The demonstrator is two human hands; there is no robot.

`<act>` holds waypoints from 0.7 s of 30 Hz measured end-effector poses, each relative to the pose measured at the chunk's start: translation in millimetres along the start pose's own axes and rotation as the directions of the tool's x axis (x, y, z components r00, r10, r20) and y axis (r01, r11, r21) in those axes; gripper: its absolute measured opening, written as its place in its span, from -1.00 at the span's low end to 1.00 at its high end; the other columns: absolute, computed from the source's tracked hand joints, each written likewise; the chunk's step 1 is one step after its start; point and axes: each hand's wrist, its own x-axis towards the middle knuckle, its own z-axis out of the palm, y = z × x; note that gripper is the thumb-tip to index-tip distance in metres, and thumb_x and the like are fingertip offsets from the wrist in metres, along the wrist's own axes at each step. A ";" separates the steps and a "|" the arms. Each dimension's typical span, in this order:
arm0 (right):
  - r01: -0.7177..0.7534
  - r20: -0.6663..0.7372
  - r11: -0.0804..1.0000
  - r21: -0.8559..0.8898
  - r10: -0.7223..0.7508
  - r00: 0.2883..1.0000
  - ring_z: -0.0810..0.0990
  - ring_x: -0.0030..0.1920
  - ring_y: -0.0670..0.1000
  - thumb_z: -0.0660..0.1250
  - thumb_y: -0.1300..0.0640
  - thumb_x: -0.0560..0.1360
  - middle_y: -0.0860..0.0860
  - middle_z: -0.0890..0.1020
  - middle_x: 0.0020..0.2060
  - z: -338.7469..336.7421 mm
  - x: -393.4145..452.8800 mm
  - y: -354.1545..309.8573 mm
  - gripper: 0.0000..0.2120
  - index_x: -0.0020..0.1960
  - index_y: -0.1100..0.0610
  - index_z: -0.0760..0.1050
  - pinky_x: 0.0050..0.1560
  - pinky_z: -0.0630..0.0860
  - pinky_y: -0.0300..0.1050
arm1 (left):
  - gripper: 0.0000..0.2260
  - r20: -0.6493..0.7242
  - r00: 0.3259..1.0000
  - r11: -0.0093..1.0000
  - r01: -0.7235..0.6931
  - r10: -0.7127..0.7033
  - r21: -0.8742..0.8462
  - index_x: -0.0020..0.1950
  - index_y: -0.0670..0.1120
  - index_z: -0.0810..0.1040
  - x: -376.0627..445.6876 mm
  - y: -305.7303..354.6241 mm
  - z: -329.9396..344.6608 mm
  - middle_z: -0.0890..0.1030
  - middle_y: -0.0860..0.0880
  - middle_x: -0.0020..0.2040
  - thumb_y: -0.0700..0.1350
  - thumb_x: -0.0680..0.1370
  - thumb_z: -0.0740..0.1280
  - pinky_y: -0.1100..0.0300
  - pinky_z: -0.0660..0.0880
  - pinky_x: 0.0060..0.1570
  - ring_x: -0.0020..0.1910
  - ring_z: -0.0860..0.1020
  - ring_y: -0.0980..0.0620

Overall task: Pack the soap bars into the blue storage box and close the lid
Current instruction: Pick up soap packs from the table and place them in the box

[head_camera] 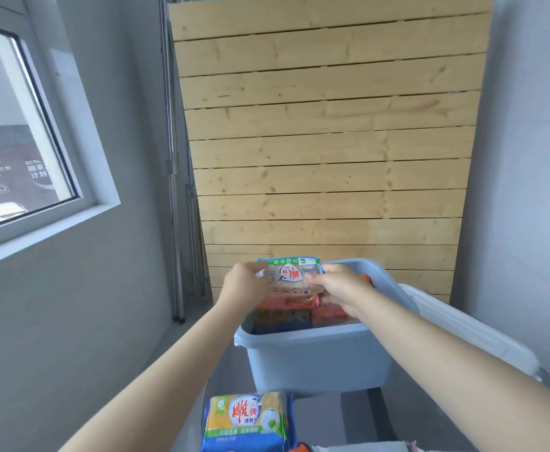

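A wooden slat panel [329, 141] rises behind the blue storage box [316, 357], whose white lid [469, 331] lies off beside its right wall. Above the box's open top, the left hand [245, 282] and right hand [342, 285] grip a clear-wrapped soap bar [291, 275] by its ends, over what seem to be packed soap bars [299, 313]. Just before the box lies a yellow soap pack [247, 419].

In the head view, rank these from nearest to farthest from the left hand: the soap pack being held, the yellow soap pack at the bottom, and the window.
1. Held soap pack, gripped by the left hand over the blue box.
2. Yellow soap pack, below, near the camera.
3. Window, far left on the wall.
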 end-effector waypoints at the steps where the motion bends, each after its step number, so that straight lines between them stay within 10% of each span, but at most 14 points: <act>1: -0.007 0.009 1.000 -0.014 0.007 1.000 0.59 0.14 0.10 0.37 0.14 0.47 0.11 0.66 0.10 -0.5 5.9 0.9 -0.77 0.11 0.13 0.58 0.14 0.51 0.04 | -0.62 0.001 1.000 0.998 -0.007 0.007 0.059 0.40 -0.02 0.45 1.8 0.5 2.6 0.64 -0.18 0.03 -0.12 0.57 0.25 0.29 0.34 -0.45 -0.36 0.51 0.03; 6: 0.065 0.000 0.944 -0.323 -0.069 0.998 0.63 -0.09 0.07 0.35 0.00 0.46 0.11 0.68 -0.07 4.5 25.0 -2.7 -0.74 0.01 0.17 0.60 -0.06 0.55 -0.07 | -0.75 0.038 0.999 0.984 -0.003 -0.004 0.176 0.08 -0.18 0.61 15.5 -3.7 9.0 0.42 -0.04 -0.35 -0.19 0.56 0.16 0.24 0.22 -0.46 -0.44 0.28 0.02; 11: 0.050 -0.041 0.712 -0.700 -0.110 0.993 0.31 -0.43 0.00 0.27 -0.02 0.51 0.00 0.34 -0.45 16.2 27.0 8.0 -0.61 -0.37 0.11 0.23 -0.47 0.16 -0.13 | -0.87 0.173 0.983 0.912 -0.011 -0.066 0.411 -0.02 -0.16 0.53 18.4 -6.4 21.4 0.38 0.00 -0.36 -0.15 0.56 0.22 0.27 0.23 -0.46 -0.42 0.30 0.05; 15: 0.051 -0.058 0.637 -0.770 -0.150 0.987 0.42 0.07 0.11 0.30 -0.11 0.49 0.07 0.45 -0.05 16.9 25.7 8.1 -0.62 -0.30 0.16 0.35 -0.17 0.39 -0.11 | -0.89 0.217 0.975 0.821 -0.085 -0.049 0.564 -0.13 -0.13 0.37 19.4 -8.7 26.2 0.32 -0.01 -0.34 -0.22 0.59 0.12 0.30 0.20 -0.47 -0.41 0.26 0.10; 17: 0.101 -0.053 0.645 -0.757 -0.214 0.975 0.33 0.30 0.13 0.35 -0.13 0.45 0.10 0.39 0.22 11.7 25.9 11.8 -0.61 0.07 0.16 0.49 0.13 0.40 -0.04 | -0.88 0.246 0.968 0.742 -0.129 -0.050 0.658 0.00 -0.14 0.41 16.6 -8.7 29.1 0.46 -0.06 -0.16 -0.25 0.58 0.09 0.32 0.31 -0.33 -0.27 0.37 0.07; 21: 0.288 0.041 0.679 -0.675 -0.355 0.934 0.36 0.26 0.07 0.39 0.01 0.45 0.00 0.41 0.04 6.5 19.6 13.8 -0.62 0.26 -0.03 0.51 0.14 0.35 -0.15 | -0.72 0.198 0.978 0.414 -0.205 0.059 0.887 0.24 -0.17 0.48 16.9 -7.1 30.1 0.36 -0.18 0.30 -0.26 0.57 0.12 0.16 0.31 0.07 0.27 0.32 -0.16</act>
